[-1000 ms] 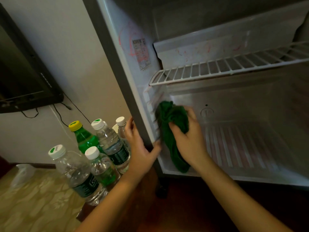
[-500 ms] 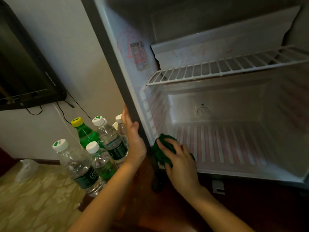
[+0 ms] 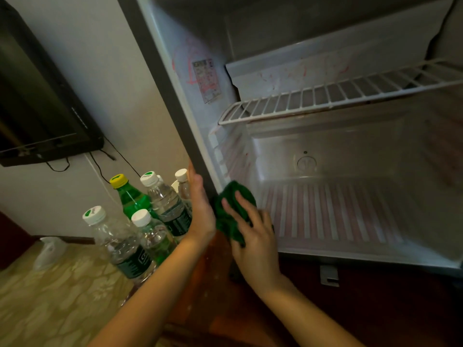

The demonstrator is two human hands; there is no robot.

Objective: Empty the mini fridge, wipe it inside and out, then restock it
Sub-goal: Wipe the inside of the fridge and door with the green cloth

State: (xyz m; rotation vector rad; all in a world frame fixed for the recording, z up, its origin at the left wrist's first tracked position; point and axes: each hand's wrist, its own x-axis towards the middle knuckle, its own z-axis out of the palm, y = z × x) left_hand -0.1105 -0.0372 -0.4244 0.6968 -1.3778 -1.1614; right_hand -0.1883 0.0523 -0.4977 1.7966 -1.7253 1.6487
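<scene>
The mini fridge (image 3: 325,249) stands open with nothing inside; a white wire shelf (image 3: 325,96) crosses its upper part, and red smears mark the walls. My right hand (image 3: 253,236) presses a bunched green cloth (image 3: 233,196) against the front left corner of the ribbed floor, fingers spread over it. Flat against the dark outer left edge of the fridge rests my left hand (image 3: 200,204), fingers straight. Left of the fridge stand several bottles: a green one with a yellow cap (image 3: 130,196) and clear ones with white caps (image 3: 120,241).
A dark flat screen (image 3: 37,108) hangs on the wall at left with cables (image 3: 100,166) trailing below. The fridge and bottles stand on a dark wooden surface (image 3: 225,309). Below left lies a pale patterned floor (image 3: 50,296) with a white plastic item (image 3: 47,249).
My right hand has brought the cloth down from the inner left wall to the front left corner of the floor. My left hand has slid off the front edge onto the outer side.
</scene>
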